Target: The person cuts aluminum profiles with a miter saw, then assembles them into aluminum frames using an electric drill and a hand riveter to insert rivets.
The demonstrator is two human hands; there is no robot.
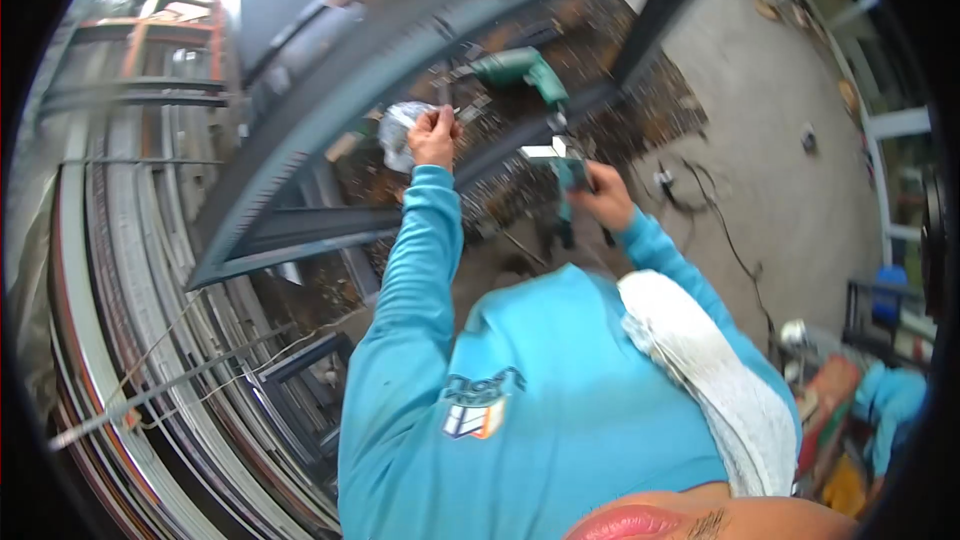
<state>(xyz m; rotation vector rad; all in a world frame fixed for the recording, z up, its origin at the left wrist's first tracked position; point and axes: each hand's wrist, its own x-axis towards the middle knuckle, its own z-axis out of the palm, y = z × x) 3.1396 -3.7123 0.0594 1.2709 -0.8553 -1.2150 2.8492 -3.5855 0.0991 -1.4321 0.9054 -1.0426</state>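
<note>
My left hand (434,138) is closed, its thumb and fingers pinched together; whatever sits between the fingertips is too small to make out. Just beside and behind it is a crumpled clear plastic bag (397,136). My right hand (607,197) is wrapped around a green power drill (572,178), its body partly hidden by the fingers. Beyond both hands, a second green drill (512,67) lies on a cluttered work surface (585,25). A large dark grey metal frame (335,75) stands around this area, its bars passing beyond and beside my left hand.
Long metal profiles (125,290) are stacked along the left. A black cable (735,250) runs over the concrete floor (800,140) on the right. Clothes and bags (850,400) are heaped at the lower right. A white cloth (715,380) hangs over my shoulder.
</note>
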